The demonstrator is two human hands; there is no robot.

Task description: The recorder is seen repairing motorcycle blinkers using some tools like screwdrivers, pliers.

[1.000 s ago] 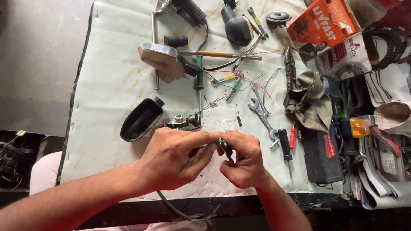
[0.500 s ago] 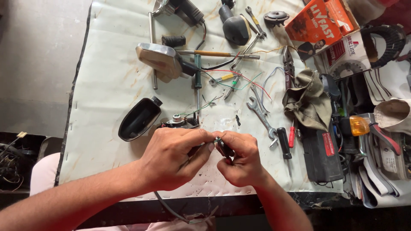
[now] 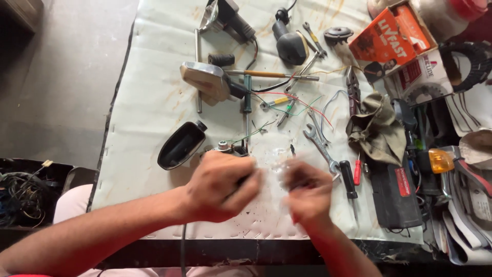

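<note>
Nearest the camera, both forearms reach in from the bottom edge over the dark front lip of the workbench [image 3: 154, 110], which is covered with a stained white sheet; the left forearm comes in low from the left corner, the right one rises from the bottom centre. The left hand [image 3: 220, 187] lies knuckles up, its fingers curled into a loose fist around something dark that barely shows between them; what it is cannot be told. A black cable [image 3: 183, 249] hangs down below this hand, over the bench edge. The right hand [image 3: 307, 192] is just beside it, a narrow gap between the two; it is blurred, the fingers seem bent inward, and whether it grips anything cannot be told.

Just beyond the left hand's knuckles sits a small metal fitting [image 3: 228, 147] with thin wires running off it; to its left lies a black mirror housing [image 3: 180, 146]. Beyond the right hand lie two spanners [image 3: 320, 143] and a red-and-black screwdriver [image 3: 351, 182]; a crumpled khaki rag [image 3: 376, 131] rests to their right.

Farther up lie a chrome mirror [image 3: 205, 82] on its stem, a wooden-handled tool [image 3: 271, 75] and loose coloured wires [image 3: 302, 102]; at the far right corner stands an orange carton [image 3: 392, 36].
</note>
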